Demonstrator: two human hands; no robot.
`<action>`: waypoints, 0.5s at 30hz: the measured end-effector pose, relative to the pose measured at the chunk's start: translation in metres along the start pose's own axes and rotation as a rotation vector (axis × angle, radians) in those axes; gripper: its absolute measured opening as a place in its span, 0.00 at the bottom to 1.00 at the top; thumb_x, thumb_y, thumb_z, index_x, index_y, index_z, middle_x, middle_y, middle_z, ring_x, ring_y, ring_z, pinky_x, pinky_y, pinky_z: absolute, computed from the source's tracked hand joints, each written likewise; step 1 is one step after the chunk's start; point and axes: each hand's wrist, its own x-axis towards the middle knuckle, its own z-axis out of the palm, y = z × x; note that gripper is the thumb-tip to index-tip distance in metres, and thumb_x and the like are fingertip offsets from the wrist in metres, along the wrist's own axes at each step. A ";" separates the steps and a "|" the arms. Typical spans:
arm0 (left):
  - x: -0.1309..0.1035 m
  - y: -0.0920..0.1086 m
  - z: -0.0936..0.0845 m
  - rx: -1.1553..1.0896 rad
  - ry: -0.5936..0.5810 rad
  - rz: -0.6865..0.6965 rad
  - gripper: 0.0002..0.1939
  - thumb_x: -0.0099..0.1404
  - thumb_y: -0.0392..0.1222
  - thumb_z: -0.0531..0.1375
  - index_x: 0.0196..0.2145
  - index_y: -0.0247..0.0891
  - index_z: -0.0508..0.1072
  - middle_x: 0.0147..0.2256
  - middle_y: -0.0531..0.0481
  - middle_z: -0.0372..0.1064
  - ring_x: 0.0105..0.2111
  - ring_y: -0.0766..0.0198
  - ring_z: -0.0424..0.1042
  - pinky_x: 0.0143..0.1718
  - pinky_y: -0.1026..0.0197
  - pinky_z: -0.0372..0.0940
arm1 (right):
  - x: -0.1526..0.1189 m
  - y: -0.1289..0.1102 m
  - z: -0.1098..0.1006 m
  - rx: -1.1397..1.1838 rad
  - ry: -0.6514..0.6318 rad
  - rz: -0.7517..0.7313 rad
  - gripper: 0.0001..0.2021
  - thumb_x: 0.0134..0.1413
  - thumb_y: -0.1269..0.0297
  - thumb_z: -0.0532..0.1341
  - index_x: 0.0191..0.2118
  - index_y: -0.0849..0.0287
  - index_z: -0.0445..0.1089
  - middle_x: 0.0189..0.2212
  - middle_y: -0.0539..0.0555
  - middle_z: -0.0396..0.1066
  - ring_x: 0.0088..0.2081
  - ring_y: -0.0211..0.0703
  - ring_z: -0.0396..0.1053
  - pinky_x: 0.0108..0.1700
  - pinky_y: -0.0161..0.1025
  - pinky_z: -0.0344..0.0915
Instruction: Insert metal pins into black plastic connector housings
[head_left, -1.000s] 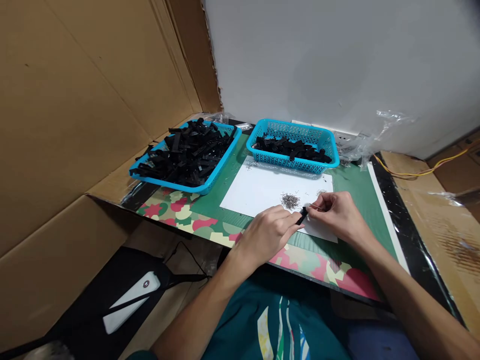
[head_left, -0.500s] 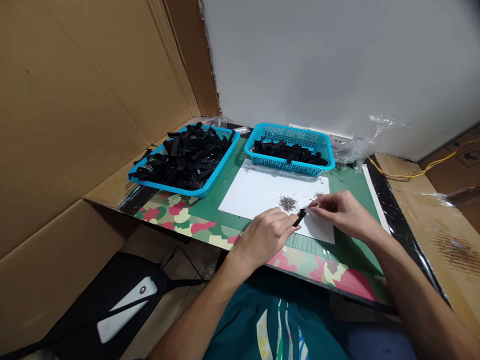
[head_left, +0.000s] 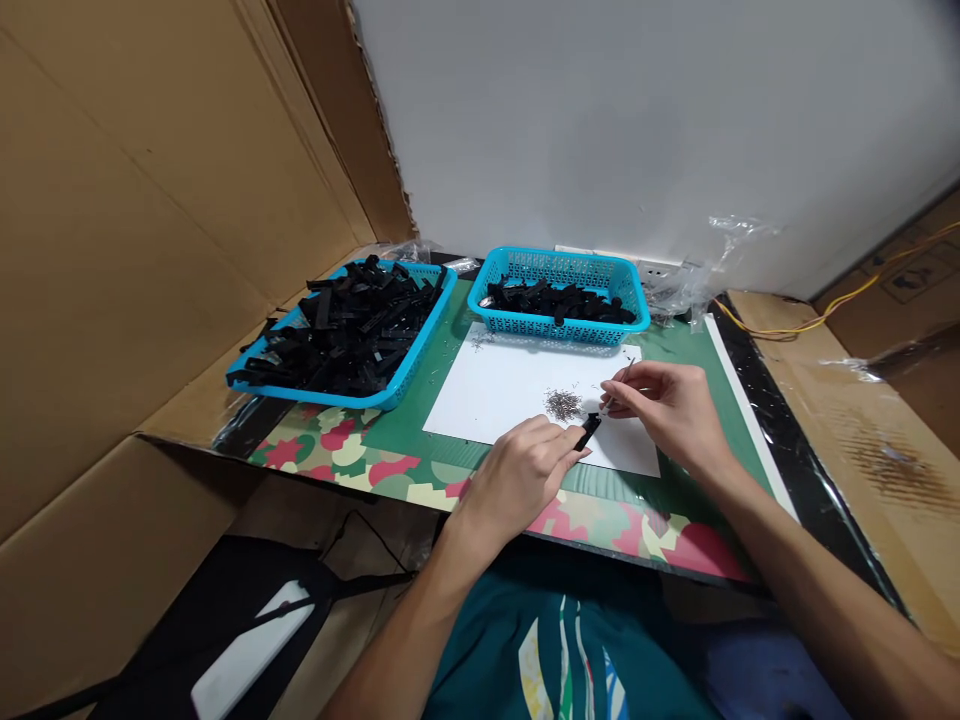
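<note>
My left hand [head_left: 529, 462] is closed on a small black part [head_left: 590, 428] over the front of the white sheet [head_left: 495, 385]. Just right of that part, my right hand [head_left: 664, 400] pinches a thin metal tool [head_left: 627, 372], now held steeply, its lower end near the black part's tip. A pile of tiny metal pieces [head_left: 562, 404] lies on the sheet just beyond my left fingers.
A large blue basket [head_left: 409, 368] heaped with black parts stands at the left. A smaller blue basket [head_left: 562, 325] with black parts is behind the sheet. Cardboard [head_left: 150, 200] rises at the left; yellow wires [head_left: 817, 325] and clear plastic lie at the right.
The thin tool has swung from nearly flat to steep in my right fingers, and my right hand has turned. My left hand still holds the black part. The camera view has shifted slightly.
</note>
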 end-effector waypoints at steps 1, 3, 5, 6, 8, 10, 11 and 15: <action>0.000 0.000 0.000 -0.002 0.000 -0.003 0.10 0.77 0.35 0.58 0.51 0.32 0.76 0.39 0.44 0.79 0.39 0.56 0.75 0.40 0.54 0.72 | 0.000 0.000 0.002 -0.008 0.005 0.000 0.22 0.52 0.43 0.72 0.32 0.62 0.77 0.30 0.61 0.81 0.31 0.51 0.82 0.35 0.45 0.81; 0.000 0.000 0.000 -0.006 0.005 -0.008 0.10 0.76 0.35 0.59 0.51 0.33 0.76 0.40 0.44 0.79 0.40 0.55 0.75 0.41 0.54 0.71 | 0.000 0.001 0.005 -0.020 0.006 -0.002 0.22 0.53 0.43 0.72 0.32 0.61 0.77 0.29 0.61 0.81 0.30 0.51 0.82 0.35 0.45 0.80; 0.001 0.001 0.000 -0.014 0.006 -0.010 0.10 0.76 0.35 0.59 0.51 0.33 0.76 0.39 0.44 0.79 0.40 0.55 0.75 0.41 0.54 0.71 | 0.000 0.001 0.007 -0.041 0.007 -0.012 0.21 0.54 0.45 0.71 0.31 0.61 0.76 0.29 0.60 0.81 0.30 0.52 0.82 0.35 0.45 0.80; 0.002 0.001 0.000 -0.021 0.006 -0.014 0.10 0.76 0.35 0.59 0.51 0.33 0.76 0.39 0.44 0.79 0.40 0.55 0.75 0.41 0.54 0.71 | -0.001 0.001 0.007 -0.055 0.013 -0.023 0.20 0.54 0.46 0.71 0.31 0.61 0.76 0.28 0.60 0.81 0.30 0.53 0.82 0.35 0.45 0.79; 0.003 0.001 0.000 -0.037 0.006 -0.025 0.09 0.76 0.35 0.59 0.50 0.33 0.77 0.37 0.45 0.78 0.39 0.56 0.75 0.39 0.54 0.70 | -0.002 0.001 0.008 -0.109 0.031 -0.062 0.17 0.56 0.49 0.70 0.30 0.60 0.76 0.27 0.60 0.81 0.30 0.53 0.82 0.34 0.44 0.78; 0.004 0.000 0.000 -0.054 0.011 -0.037 0.08 0.77 0.36 0.58 0.48 0.33 0.78 0.36 0.45 0.78 0.37 0.56 0.75 0.38 0.55 0.69 | -0.003 0.002 0.008 -0.184 0.052 -0.106 0.15 0.58 0.53 0.69 0.30 0.60 0.76 0.27 0.59 0.80 0.29 0.52 0.81 0.32 0.44 0.75; 0.005 -0.001 0.000 -0.061 0.013 -0.043 0.08 0.77 0.36 0.58 0.47 0.33 0.78 0.36 0.46 0.78 0.37 0.56 0.74 0.38 0.55 0.68 | -0.004 0.002 0.008 -0.218 0.057 -0.119 0.14 0.58 0.54 0.68 0.29 0.60 0.76 0.26 0.59 0.80 0.29 0.52 0.81 0.32 0.43 0.75; 0.004 -0.001 -0.001 -0.073 0.007 -0.069 0.08 0.77 0.38 0.59 0.46 0.35 0.78 0.35 0.46 0.77 0.37 0.57 0.75 0.38 0.56 0.68 | -0.004 0.003 0.010 -0.248 0.046 -0.117 0.13 0.59 0.55 0.67 0.28 0.58 0.75 0.25 0.58 0.80 0.28 0.50 0.79 0.33 0.43 0.73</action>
